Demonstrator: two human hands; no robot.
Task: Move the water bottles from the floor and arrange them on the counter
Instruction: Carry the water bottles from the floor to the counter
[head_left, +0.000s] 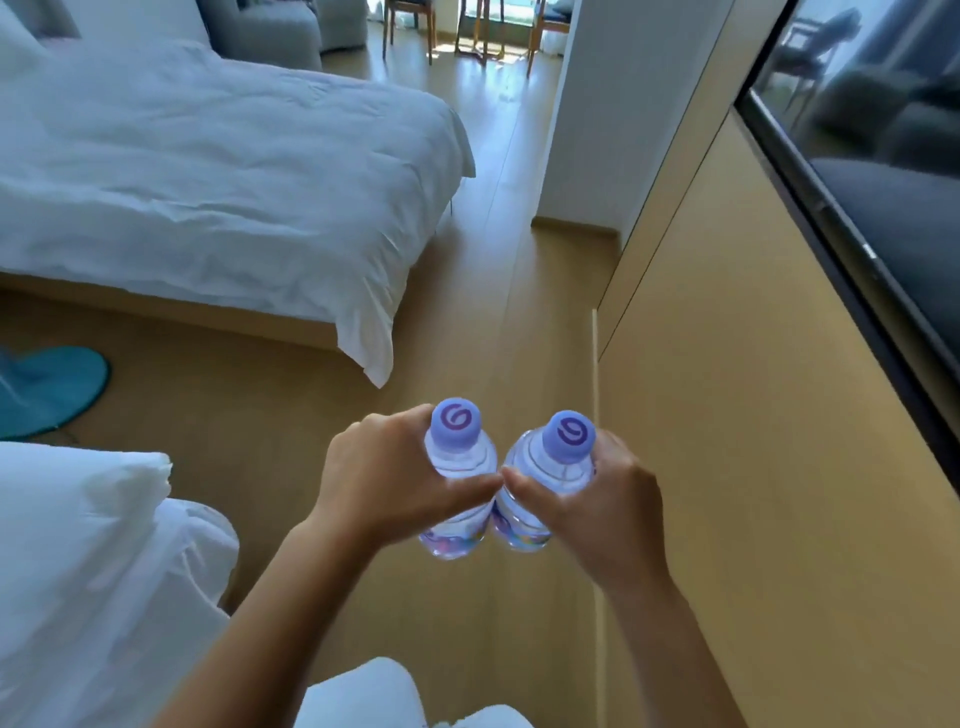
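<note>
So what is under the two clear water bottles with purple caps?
Bare wooden floor lies beneath the left clear purple-capped bottle and right bottle, both held in the air. The hands cover their sides.

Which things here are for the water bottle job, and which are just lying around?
For the job:
left bottle, held by left hand
right bottle, held by right hand

Just lying around:
bed
blue slipper
pillow
TV screen

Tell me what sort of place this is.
Most likely a hotel room or a serviced flat's bedroom. A bed with white linen fills the left, a dark television hangs on the wood-panelled wall to the right, and chairs stand by a bright window at the far end.
</note>
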